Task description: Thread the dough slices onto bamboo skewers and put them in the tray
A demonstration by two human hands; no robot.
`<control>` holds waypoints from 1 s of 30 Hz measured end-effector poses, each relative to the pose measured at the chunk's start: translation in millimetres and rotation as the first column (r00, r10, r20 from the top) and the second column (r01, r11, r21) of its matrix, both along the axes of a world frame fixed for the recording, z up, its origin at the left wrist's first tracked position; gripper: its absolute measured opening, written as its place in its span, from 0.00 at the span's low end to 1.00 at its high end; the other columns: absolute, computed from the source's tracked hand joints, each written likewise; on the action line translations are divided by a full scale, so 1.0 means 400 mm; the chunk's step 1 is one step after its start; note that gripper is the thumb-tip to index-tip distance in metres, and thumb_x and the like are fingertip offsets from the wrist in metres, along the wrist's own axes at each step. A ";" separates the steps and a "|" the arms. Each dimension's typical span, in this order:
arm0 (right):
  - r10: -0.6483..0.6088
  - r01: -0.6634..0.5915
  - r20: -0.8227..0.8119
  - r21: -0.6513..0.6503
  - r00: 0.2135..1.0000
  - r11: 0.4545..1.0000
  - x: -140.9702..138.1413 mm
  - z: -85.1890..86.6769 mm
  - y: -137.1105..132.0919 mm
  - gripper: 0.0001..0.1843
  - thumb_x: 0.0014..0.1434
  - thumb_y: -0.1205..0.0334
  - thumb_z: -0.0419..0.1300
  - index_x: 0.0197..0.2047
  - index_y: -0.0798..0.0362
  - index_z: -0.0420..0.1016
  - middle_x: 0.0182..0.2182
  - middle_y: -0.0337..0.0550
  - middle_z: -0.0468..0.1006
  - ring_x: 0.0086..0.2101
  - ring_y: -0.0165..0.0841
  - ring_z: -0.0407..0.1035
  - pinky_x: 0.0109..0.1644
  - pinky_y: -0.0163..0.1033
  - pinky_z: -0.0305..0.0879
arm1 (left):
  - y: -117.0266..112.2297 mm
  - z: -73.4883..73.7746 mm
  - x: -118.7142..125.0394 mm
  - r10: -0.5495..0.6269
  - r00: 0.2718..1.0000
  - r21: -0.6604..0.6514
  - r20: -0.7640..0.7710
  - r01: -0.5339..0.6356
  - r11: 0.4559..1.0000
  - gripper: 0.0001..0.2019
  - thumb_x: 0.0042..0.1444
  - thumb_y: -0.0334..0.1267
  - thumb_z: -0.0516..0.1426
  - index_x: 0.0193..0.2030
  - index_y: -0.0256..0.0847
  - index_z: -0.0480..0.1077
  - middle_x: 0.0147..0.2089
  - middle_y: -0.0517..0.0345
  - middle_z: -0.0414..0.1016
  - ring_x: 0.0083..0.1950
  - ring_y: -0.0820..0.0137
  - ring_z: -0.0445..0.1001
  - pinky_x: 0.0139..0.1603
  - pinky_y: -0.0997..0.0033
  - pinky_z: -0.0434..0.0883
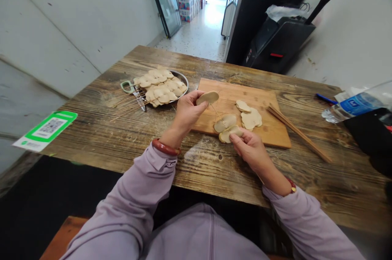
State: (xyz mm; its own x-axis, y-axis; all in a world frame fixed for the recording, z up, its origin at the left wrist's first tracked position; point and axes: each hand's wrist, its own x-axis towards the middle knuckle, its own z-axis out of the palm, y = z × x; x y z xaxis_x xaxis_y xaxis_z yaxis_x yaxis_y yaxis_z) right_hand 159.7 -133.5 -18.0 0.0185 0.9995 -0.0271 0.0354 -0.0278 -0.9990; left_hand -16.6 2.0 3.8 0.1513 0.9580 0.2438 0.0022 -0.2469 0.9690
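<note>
In my left hand (190, 109) I pinch a thin, pale beige oval slice (209, 97) at the tip of a wooden skewer (215, 109). Two more slices (225, 122) are threaded lower on the skewer. My right hand (249, 149) grips the skewer with fingers against the lowest slice; the stick's far end shows below my wrist. Both hands are over the near edge of a wooden cutting board (211, 85). Several loose slices (251, 118) lie on the board, right of the skewer. A bundle of bare skewers (301, 134) rests across its right edge.
A round metal plate (183, 80) at left holds several loaded skewers (159, 84). Green-handled scissors (128, 86) lie beside it. A QR code card (49, 128) lies at the table's left edge. A plastic bottle (357, 104) lies at right; a black bin (275, 43) stands behind the table.
</note>
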 end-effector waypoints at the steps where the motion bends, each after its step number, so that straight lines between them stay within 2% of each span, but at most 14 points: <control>1: -0.001 0.001 -0.001 0.001 1.000 1.000 0.000 0.000 0.000 0.29 0.58 0.31 0.65 0.29 0.50 0.67 0.17 0.28 0.57 0.17 0.23 0.48 0.20 0.34 0.43 | 0.000 -0.001 0.000 -0.001 1.000 0.015 -0.019 0.001 1.000 0.08 0.47 0.33 0.65 0.36 0.37 0.80 0.32 0.60 0.78 0.34 0.72 0.70 0.37 0.72 0.66; 13: 0.029 -0.029 0.001 0.046 1.000 0.999 0.001 0.000 0.005 0.27 0.60 0.34 0.65 0.31 0.50 0.70 0.17 0.28 0.58 0.18 0.25 0.49 0.22 0.35 0.46 | -0.005 0.006 -0.001 -0.003 0.998 0.032 -0.064 0.005 0.999 0.07 0.47 0.32 0.65 0.35 0.37 0.81 0.32 0.57 0.79 0.34 0.72 0.71 0.36 0.73 0.66; 21: 0.018 -0.018 0.008 0.048 1.000 0.999 0.003 -0.003 0.009 0.26 0.60 0.34 0.64 0.31 0.50 0.69 0.17 0.28 0.57 0.18 0.24 0.48 0.21 0.35 0.44 | -0.009 0.012 0.003 -0.069 0.997 -0.008 -0.039 0.069 0.998 0.06 0.46 0.31 0.66 0.34 0.37 0.81 0.32 0.59 0.78 0.33 0.73 0.70 0.36 0.73 0.65; 24: 0.009 -0.009 0.007 0.035 1.000 0.999 0.004 -0.003 0.009 0.26 0.60 0.34 0.65 0.31 0.50 0.68 0.17 0.28 0.58 0.17 0.24 0.48 0.21 0.35 0.42 | -0.013 0.013 0.006 -0.096 0.995 -0.060 0.013 0.096 0.994 0.07 0.44 0.31 0.68 0.33 0.37 0.80 0.31 0.60 0.77 0.33 0.74 0.69 0.36 0.73 0.64; 30: -0.008 0.007 0.018 0.046 1.000 0.999 0.003 0.004 0.004 0.26 0.60 0.35 0.65 0.29 0.50 0.68 0.18 0.29 0.58 0.18 0.24 0.49 0.21 0.34 0.43 | -0.011 0.015 0.002 -0.133 0.963 -0.231 0.236 0.188 0.955 0.09 0.42 0.32 0.69 0.33 0.36 0.78 0.29 0.61 0.77 0.30 0.76 0.70 0.32 0.76 0.64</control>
